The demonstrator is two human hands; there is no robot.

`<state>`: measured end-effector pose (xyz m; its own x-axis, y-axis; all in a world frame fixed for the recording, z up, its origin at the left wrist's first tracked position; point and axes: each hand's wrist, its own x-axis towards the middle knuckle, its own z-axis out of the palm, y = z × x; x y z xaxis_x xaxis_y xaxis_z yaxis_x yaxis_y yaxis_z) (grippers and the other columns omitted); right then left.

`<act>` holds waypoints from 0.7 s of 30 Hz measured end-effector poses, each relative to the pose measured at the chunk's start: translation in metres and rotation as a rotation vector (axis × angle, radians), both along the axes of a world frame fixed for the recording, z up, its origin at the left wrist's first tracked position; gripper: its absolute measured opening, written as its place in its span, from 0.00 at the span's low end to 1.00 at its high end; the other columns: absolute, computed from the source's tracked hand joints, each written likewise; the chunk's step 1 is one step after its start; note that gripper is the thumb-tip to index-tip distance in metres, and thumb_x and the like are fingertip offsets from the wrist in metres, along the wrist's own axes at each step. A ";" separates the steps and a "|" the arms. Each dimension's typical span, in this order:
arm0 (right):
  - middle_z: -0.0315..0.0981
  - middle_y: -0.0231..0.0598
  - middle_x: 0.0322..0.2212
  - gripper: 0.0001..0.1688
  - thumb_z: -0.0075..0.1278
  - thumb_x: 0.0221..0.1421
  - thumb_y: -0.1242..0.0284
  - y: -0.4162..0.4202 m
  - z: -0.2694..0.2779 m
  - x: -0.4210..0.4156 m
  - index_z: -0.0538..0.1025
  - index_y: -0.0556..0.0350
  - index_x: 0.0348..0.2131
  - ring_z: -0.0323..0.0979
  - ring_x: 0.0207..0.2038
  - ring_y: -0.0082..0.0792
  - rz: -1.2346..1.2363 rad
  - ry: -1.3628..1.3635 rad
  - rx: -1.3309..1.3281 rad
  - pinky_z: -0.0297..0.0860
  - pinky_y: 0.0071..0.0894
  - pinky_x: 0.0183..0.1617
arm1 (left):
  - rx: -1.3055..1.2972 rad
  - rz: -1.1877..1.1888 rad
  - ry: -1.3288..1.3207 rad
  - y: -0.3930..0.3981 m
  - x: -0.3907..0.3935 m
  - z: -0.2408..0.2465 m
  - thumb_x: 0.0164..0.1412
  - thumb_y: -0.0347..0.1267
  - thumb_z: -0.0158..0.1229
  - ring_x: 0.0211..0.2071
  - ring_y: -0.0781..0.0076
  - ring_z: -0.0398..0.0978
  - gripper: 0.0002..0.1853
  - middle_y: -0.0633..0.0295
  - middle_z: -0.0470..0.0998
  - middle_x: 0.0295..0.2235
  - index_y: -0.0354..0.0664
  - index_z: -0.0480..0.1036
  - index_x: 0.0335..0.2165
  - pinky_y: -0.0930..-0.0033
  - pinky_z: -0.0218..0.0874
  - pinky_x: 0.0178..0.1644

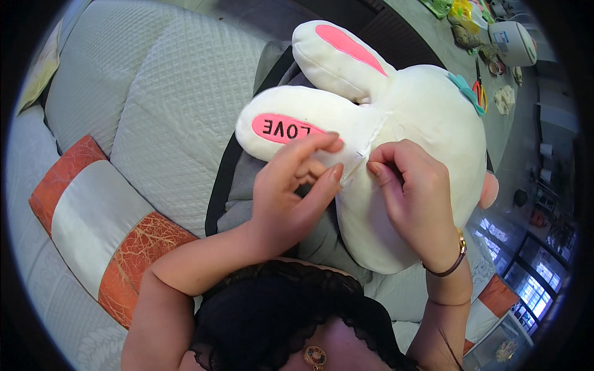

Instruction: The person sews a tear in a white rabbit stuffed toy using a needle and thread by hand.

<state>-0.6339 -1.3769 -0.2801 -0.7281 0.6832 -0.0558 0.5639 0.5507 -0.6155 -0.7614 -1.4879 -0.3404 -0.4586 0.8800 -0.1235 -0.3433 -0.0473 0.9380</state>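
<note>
A white plush rabbit [436, 116] lies across my lap, its pink-lined ears pointing left; dark letters mark the nearer ear [278, 99]. Where that ear meets the head runs a puckered seam [378, 130]. My right hand [413, 190] has thumb and forefinger pinched at the seam's lower part, seemingly on a fine thread [399, 132] that loops above the knuckles. A tiny dark sliver, perhaps a needle, shows beside those fingertips. My left hand [297, 195] hovers over the ear's base, thumb and forefinger apart; whether its thumb touches the fabric is unclear.
A grey quilted sofa [185, 69] spans the left, with an orange and silver cushion [88, 208] on it. At upper right, a table [431, 37] carries scissors [480, 90], a white appliance [513, 44] and plastic bags. Grey cloth [246, 181] lies beneath the rabbit.
</note>
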 end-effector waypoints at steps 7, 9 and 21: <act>0.70 0.46 0.24 0.05 0.53 0.48 0.82 -0.002 -0.006 -0.002 0.72 0.60 0.28 0.71 0.26 0.48 -0.013 0.031 0.015 0.67 0.40 0.30 | -0.160 -0.210 -0.101 0.018 -0.008 -0.006 0.60 0.25 0.57 0.31 0.83 0.72 0.10 0.63 0.76 0.33 0.31 0.74 0.40 0.81 0.64 0.37; 0.71 0.46 0.25 0.05 0.53 0.48 0.82 -0.004 -0.009 -0.003 0.72 0.60 0.28 0.71 0.27 0.48 -0.003 0.046 0.036 0.68 0.40 0.30 | -0.190 -0.207 -0.122 0.020 -0.011 -0.005 0.61 0.27 0.56 0.30 0.82 0.72 0.09 0.65 0.75 0.30 0.32 0.73 0.39 0.81 0.63 0.36; 0.75 0.42 0.33 0.12 0.54 0.51 0.83 0.004 0.028 -0.025 0.76 0.63 0.38 0.71 0.26 0.26 0.150 0.319 -0.013 0.66 0.20 0.29 | 0.340 0.021 0.768 0.025 -0.056 0.032 0.64 0.26 0.51 0.28 0.77 0.67 0.04 0.60 0.69 0.30 0.36 0.67 0.36 0.77 0.61 0.34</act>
<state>-0.6588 -1.3727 -0.2523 -0.8022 0.5684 0.1828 0.2559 0.6039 -0.7549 -0.8174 -1.4633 -0.3080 -0.3237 0.8031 0.5002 0.3887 -0.3691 0.8442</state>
